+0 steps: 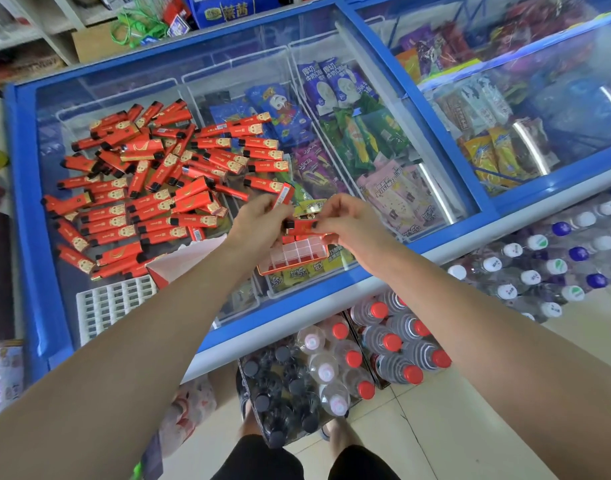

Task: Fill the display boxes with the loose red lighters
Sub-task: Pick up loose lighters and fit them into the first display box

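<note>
Lighters (pixel 158 181) are piled on the freezer lid (pixel 37 237), left of both hands (pixel 262 220). The display box (pixel 293 256) sits right under the hands, a grid tray (pixel 113 303) nearer left, bottles (pixel 349 358) on the floor in front.

A chest freezer (pixel 30 216) with a blue frame and sliding glass lid (pixel 228 64) carries everything here. Taking the pile of loose red lighters (pixel 151 181) as the landmark: the pile spreads across the left half of the glass. Just in front of the pile lies a white plastic grid tray (pixel 113 304), flat on the glass. To the right of the tray, touching the pile's near edge, sits a folded white and red card box (pixel 183 261). Further right of the pile stands a red display box (pixel 293 256) with clear dividers, near the freezer's front edge.
</note>
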The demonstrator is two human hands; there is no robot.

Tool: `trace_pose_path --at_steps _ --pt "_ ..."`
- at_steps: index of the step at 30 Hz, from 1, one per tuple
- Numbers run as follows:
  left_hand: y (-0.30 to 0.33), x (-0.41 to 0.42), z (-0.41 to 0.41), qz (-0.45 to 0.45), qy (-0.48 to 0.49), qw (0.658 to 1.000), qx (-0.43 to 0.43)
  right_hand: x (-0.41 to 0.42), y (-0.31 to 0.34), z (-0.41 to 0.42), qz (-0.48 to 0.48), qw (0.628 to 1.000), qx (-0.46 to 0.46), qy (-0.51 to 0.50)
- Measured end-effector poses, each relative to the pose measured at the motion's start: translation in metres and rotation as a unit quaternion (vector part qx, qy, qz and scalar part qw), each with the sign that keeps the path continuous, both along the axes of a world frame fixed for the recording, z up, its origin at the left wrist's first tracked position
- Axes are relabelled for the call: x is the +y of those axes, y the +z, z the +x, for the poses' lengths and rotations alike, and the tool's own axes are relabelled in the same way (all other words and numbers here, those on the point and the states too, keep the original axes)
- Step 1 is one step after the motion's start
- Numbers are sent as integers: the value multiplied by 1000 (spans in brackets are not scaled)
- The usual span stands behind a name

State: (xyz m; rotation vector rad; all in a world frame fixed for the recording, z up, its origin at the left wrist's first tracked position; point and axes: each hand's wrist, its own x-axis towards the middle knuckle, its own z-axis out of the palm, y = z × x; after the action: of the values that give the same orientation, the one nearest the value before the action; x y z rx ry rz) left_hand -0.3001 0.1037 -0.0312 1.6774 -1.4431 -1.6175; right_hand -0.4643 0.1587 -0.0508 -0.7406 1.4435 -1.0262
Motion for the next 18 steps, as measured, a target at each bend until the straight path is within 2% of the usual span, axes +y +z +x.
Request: trace_pose_path --at_steps 2,6,12,16,18 --pt "0 -2 0 22 17 999 26 4 1 -5 0 999 34 35" --pt "-3 -2 3 41 0 999 24 11 10 -6 -7 991 62 118" --pt "-8 -1 4 58 32 997 40 15 4 -4 -26 952 205 225" --pt "-9 -3 12 45 41 998 -12 15 1 -4 -70 957 241 147" --pt "-8 -3 18 28 37 998 -32 14 -3 -6 -117 943 294 102"
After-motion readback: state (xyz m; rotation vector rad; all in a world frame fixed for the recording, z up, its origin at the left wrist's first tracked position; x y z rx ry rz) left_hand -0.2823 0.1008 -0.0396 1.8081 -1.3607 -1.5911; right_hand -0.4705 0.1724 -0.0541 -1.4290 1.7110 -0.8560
